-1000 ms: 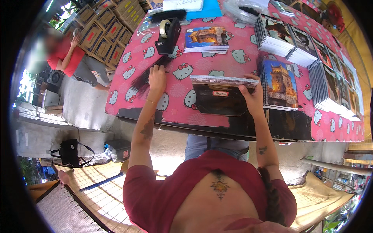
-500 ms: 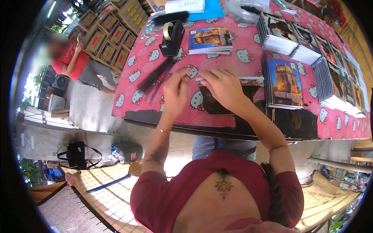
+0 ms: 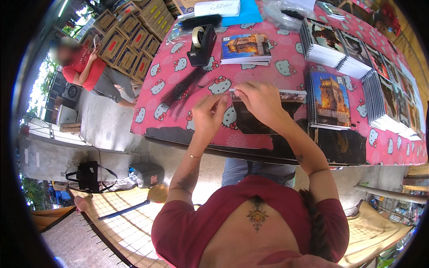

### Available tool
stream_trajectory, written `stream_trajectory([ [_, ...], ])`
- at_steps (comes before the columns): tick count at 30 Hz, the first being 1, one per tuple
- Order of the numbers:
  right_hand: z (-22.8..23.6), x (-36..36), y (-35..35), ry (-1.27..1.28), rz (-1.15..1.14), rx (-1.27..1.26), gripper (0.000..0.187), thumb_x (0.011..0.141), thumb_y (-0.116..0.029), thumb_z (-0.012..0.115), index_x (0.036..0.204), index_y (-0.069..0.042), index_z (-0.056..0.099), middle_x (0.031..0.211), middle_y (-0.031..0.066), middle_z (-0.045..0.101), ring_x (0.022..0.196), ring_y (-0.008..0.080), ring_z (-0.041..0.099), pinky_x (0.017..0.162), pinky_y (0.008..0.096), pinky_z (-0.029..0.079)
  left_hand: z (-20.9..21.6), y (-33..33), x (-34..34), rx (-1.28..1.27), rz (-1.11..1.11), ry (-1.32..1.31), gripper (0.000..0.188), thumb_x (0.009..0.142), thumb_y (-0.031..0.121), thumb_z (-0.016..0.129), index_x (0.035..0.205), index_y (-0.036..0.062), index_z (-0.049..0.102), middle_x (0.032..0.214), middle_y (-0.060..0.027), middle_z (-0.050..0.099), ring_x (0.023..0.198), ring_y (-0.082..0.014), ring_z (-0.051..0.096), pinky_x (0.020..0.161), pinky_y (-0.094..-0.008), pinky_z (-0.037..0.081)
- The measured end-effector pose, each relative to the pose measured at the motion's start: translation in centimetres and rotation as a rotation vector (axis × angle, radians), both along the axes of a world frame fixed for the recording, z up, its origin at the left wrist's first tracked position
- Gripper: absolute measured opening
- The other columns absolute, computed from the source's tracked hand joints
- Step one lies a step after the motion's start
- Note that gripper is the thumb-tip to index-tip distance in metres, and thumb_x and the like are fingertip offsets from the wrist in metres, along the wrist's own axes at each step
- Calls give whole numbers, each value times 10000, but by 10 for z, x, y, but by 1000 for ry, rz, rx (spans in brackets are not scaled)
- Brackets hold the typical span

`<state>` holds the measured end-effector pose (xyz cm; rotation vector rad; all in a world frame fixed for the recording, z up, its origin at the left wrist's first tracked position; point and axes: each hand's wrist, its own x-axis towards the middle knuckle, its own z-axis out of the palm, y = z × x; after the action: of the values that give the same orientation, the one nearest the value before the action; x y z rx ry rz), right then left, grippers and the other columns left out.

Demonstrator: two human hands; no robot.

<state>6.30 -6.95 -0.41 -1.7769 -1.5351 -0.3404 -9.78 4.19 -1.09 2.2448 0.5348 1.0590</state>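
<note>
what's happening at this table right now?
A person stands at a table with a pink patterned cloth. Both hands meet at the left end of an unbound stack of pages lying over a dark board: the left hand and right hand pinch at its edge. Loose black binding coils, a tape dispenser and rows of bound notebooks lie around.

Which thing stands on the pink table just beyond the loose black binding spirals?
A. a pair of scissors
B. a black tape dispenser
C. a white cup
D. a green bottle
B: a black tape dispenser with a roll of tape on it stands on the pink tablecloth, just past the black binding spirals.
</note>
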Motion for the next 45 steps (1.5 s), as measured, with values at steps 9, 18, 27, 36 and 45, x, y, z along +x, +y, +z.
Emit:
stream_trajectory([
  [9,6,2,-6,17,79,-26,125,913,-191,687,982,-87,681,860,97,674,729,348,660,634,448,517,21,19,11,59,-199,14,159,911,142,741,994,12,705,804,-121,655,650,-220,637,559,-342,482],
  [18,6,15,-6,132,152,12,160,863,-150,721,934,-34,637,888,126,607,768,368,656,656,469,537,37,31,20,135,-389,235,277,887,152,750,1135,53,674,980,-119,668,736,-350,673,614,-394,514],
  [27,32,12,-37,-179,34,155,182,897,-169,697,1027,-43,683,954,152,643,826,393,636,706,474,500,41,27,24,319,-387,236,278,892,179,756,1103,31,651,912,-118,613,683,-292,617,615,-379,501],
  [36,22,38,-44,84,21,-248,177,935,-211,659,1070,-107,707,875,131,688,816,382,651,704,496,499,25,27,37,456,-302,223,242,869,179,767,1013,28,645,872,-120,599,710,-336,633,609,-431,509],
  [45,21,37,-45,23,24,-227,125,917,-203,675,948,-86,644,835,118,665,772,373,643,662,490,483,30,33,35,368,-339,347,351,898,269,739,1126,28,626,1073,-131,604,873,-305,642,689,-408,514],
])
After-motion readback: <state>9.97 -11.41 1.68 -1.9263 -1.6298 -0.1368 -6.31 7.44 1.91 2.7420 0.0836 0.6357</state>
